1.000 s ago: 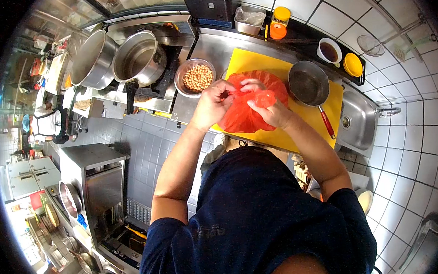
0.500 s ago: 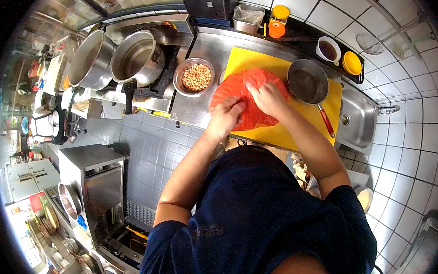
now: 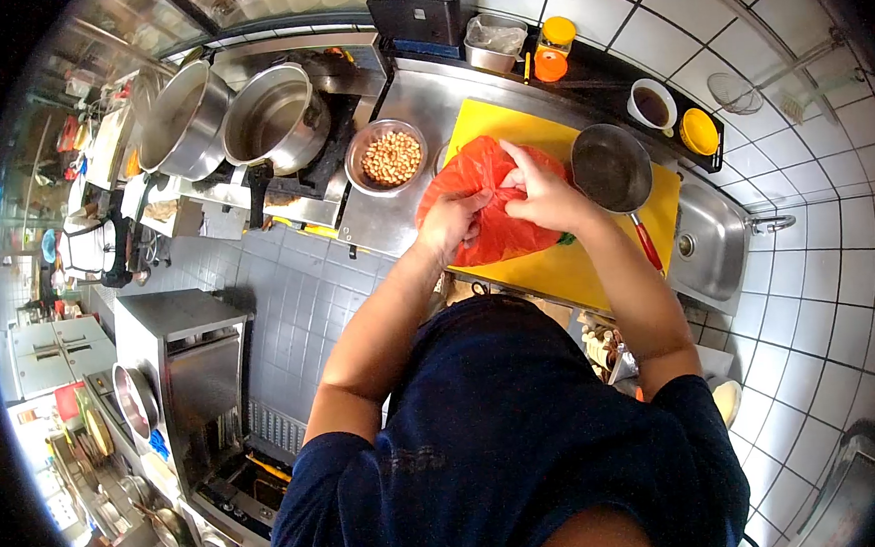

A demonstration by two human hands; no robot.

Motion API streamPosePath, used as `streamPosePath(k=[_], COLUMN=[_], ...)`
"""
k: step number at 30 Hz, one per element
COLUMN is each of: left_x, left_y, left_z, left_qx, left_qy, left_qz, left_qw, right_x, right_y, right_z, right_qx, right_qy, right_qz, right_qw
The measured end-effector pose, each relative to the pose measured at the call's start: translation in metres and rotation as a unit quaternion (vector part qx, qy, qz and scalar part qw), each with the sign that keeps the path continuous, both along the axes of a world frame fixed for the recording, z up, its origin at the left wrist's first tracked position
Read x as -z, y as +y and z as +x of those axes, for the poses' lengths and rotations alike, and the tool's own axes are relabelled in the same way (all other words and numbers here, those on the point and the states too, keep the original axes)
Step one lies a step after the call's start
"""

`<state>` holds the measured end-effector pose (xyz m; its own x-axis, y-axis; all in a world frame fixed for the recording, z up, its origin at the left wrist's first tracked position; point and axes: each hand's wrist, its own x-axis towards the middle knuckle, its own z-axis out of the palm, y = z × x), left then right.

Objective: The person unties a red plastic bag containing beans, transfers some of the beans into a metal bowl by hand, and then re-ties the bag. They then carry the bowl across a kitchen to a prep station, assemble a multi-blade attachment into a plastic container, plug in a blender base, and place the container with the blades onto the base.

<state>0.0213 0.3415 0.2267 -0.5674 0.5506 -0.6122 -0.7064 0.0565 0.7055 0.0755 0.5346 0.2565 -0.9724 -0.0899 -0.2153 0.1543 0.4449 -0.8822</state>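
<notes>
A red plastic bag (image 3: 467, 176) lies bunched on the yellow cutting board (image 3: 478, 121). Its contents are hidden, though a bit of green (image 3: 566, 238) shows at its lower right edge. My left hand (image 3: 449, 225) is closed on the bag's gathered plastic, thumb over curled fingers. Over the bag's right side, my right hand (image 3: 545, 195) has its index finger stretched out and its thumb apart, touching the plastic. Just right of the bag stands a dark pan (image 3: 611, 168) with a red handle. A metal bowl of peanut-like pieces (image 3: 388, 157) sits to the left.
Two large metal pots (image 3: 273, 123) stand on the stove at the left. A sink (image 3: 711, 242) adjoins the board's right side. Along the back shelf are a white cup of dark liquid (image 3: 653, 105), a yellow bowl (image 3: 699, 131), lidded jars (image 3: 551, 64) and a metal container (image 3: 495, 41).
My right hand has loosened from the bag's bunched top, its index finger now extended. My left hand has drawn the plastic together, and green now shows at the bag's lower right.
</notes>
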Motion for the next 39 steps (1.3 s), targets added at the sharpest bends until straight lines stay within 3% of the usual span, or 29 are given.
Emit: streamPosePath(k=[1, 2, 5, 9, 15, 16, 19, 22, 25, 27, 30, 32, 34, 39], left_x=[-0.004, -0.003, 0.007, 0.013, -0.004, -0.006, 0.026, 0.024, -0.017, -0.023, -0.021, -0.013, -0.004, 0.000], left_y=[-0.002, -0.004, -0.008, -0.009, -0.007, -0.006, -0.007, -0.003, -0.007, -0.010, -0.013, -0.015, -0.016, -0.016], left_z=[-0.002, -0.004, -0.012, -0.019, -0.021, -0.022, -0.022, -0.032, -0.018, -0.010, -0.007, -0.009, -0.012, -0.009], left_qx=[0.004, 0.010, 0.040, 0.141, 0.271, 0.287, 0.290, 0.411, 0.359, 0.340, 0.308, 0.297, 0.296, 0.215], left_qy=[-0.028, -0.042, -0.049, 0.037, 0.193, 0.206, 0.389, 0.421, 0.388, 0.465, 0.531, 0.539, 0.525, 0.340], left_qz=[0.004, 0.007, 0.005, -0.057, -0.173, -0.187, -0.096, -0.146, -0.135, -0.177, -0.185, -0.165, -0.137, -0.078], left_qw=[1.000, 0.999, 0.998, 0.988, 0.927, 0.917, 0.869, 0.795, 0.838, 0.798, 0.767, 0.771, 0.786, 0.912], right_x=[-0.003, -0.014, -0.002, -0.002, 0.006, 0.006, 0.007, 0.011, 0.009, 0.011, 0.017, 0.017, 0.011, 0.014], right_y=[-0.002, -0.006, -0.004, 0.000, -0.009, -0.008, -0.006, -0.001, -0.003, -0.003, 0.001, 0.003, 0.005, 0.021], right_z=[0.004, 0.008, 0.011, 0.009, 0.011, 0.012, 0.012, 0.009, 0.008, 0.009, 0.006, 0.005, 0.004, 0.003], right_qx=[-0.028, -0.025, -0.076, -0.131, -0.094, -0.119, -0.177, -0.176, -0.136, -0.120, -0.142, -0.104, -0.074, -0.084], right_qy=[0.061, 0.048, 0.272, 0.229, 0.362, 0.350, 0.317, 0.302, 0.310, 0.319, 0.124, 0.037, -0.035, -0.095], right_qz=[0.038, 0.080, 0.223, 0.239, 0.236, 0.248, 0.255, 0.211, 0.175, 0.163, 0.204, 0.029, -0.116, -0.404], right_qw=[0.997, 0.995, 0.933, 0.934, 0.897, 0.896, 0.896, 0.913, 0.925, 0.926, 0.961, 0.993, 0.990, 0.906])
